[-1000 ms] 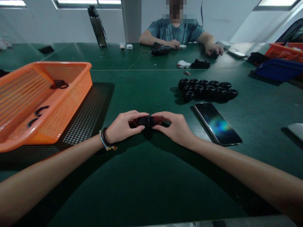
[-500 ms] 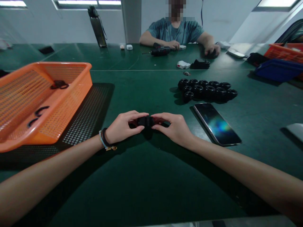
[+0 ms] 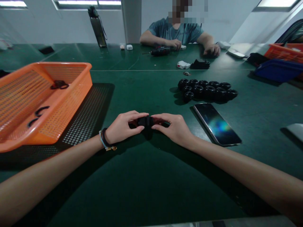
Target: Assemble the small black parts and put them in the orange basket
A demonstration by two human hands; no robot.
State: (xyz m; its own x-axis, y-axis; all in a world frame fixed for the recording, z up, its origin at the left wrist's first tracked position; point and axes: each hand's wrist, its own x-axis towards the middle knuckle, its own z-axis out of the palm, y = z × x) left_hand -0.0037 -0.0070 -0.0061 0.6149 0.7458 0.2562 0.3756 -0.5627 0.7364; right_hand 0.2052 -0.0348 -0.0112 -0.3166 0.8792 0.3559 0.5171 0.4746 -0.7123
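Note:
Both hands hold one small black part [image 3: 145, 121] just above or on the green table [image 3: 146, 176]. My left hand [image 3: 121, 126] pinches its left end between thumb and fingers; a bracelet and dark band circle that wrist. On the other end, the thumb and fingers of my right hand [image 3: 176, 127] are closed. Fine details of the part are too dark to make out. Several glossy black ring-topped parts [image 3: 209, 91] stand grouped beyond my right hand. A phone [image 3: 217, 123] lies right of that hand.
At the left is an orange basket [image 3: 75, 97] with a few black rings inside. Across the table sits a person [image 3: 177, 33] near a power drill [image 3: 160, 51]. A bottle [image 3: 97, 30] stands at the back; a blue bin [image 3: 279, 70] is at the right.
My hands and the black part have hardly moved. Across the table, the person's head and hands have shifted slightly.

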